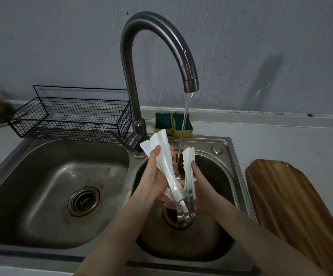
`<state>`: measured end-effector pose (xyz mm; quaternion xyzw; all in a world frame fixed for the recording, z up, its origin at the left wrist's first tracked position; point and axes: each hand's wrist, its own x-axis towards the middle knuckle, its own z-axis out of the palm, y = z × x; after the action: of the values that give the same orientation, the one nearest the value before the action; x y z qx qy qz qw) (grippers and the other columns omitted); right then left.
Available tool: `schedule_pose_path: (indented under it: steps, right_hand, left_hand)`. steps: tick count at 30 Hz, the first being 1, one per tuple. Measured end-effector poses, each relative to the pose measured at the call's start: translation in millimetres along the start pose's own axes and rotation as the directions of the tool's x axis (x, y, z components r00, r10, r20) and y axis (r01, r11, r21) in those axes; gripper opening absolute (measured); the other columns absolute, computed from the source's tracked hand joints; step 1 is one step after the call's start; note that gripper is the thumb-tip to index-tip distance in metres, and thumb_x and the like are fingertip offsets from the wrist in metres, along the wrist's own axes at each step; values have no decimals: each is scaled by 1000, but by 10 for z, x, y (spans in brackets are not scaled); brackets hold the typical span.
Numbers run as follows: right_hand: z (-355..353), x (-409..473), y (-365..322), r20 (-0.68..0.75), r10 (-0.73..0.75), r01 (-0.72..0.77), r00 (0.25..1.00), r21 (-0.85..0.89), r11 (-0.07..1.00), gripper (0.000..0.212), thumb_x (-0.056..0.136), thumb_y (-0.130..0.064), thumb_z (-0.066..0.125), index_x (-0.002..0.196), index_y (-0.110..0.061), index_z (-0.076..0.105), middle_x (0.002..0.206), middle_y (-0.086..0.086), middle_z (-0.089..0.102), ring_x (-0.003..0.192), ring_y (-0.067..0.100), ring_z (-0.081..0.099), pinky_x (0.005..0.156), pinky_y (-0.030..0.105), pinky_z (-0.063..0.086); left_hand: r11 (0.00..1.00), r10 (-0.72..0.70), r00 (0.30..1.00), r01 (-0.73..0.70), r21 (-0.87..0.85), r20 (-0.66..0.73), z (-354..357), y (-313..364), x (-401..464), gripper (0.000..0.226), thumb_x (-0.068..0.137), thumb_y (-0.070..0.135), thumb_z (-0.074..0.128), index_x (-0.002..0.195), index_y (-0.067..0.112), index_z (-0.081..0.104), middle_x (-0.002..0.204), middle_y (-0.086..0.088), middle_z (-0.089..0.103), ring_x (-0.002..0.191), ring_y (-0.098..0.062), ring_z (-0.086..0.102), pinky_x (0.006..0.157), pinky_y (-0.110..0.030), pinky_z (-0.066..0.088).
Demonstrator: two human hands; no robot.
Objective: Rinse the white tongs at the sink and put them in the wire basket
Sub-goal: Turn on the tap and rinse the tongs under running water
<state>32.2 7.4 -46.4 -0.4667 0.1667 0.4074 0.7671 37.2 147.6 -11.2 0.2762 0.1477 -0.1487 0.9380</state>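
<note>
Bare forearms nearest, reaching over the right bowl of a steel double sink [239,176]. Grey counter all round, scuffed grey wall behind; wooden board [293,206] at right, two green-and-yellow sponges [173,124] behind the tap [153,52], water [183,128] running. No writing legible. White tongs [168,176] held spread, tips up, metal hinge low: left hand [153,180] wrapped round one arm, right hand [201,188] round the other. Wire basket [72,118] on the counter, back left.
</note>
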Motion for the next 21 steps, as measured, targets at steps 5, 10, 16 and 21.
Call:
schedule_pose_path:
  steps: [5,10,16,21]
  right_hand:
    - [118,2,-91,-117,-138,129,984,-77,989,31,92,-38,46,85,-13,63,62,6,70,50,12,67,58,25,51]
    - [150,42,-76,-233,-238,185,943,-228,956,21,84,-16,51,66,-7,55,48,1,54,44,12,52,51,25,43]
    - [207,88,-86,-360,-497,343,790,-413,844,19,84,-5,53,102,-7,47,70,3,56,61,13,56,57,27,50]
    - [271,130,-133,-444,-614,353,652,-539,765,45,83,-26,63,120,-6,45,100,9,63,87,23,64,80,39,56]
  left_hand:
    - [1000,-8,1000,9,-5,29,-11,41,-15,29,85,40,48,86,13,59,66,0,59,58,-11,58,60,-24,51]
    - [992,29,993,-14,126,-113,6,-4,-60,34,88,40,42,79,11,58,60,-1,54,46,-9,52,46,-18,46]
    - [856,291,908,-107,505,-300,-113,-61,5,42,90,42,50,116,10,52,91,-9,63,76,-18,61,72,-34,54]
    - [728,330,919,-102,678,-215,-209,-191,-32,61,81,38,62,134,18,38,115,-6,63,105,-23,64,94,-49,52]
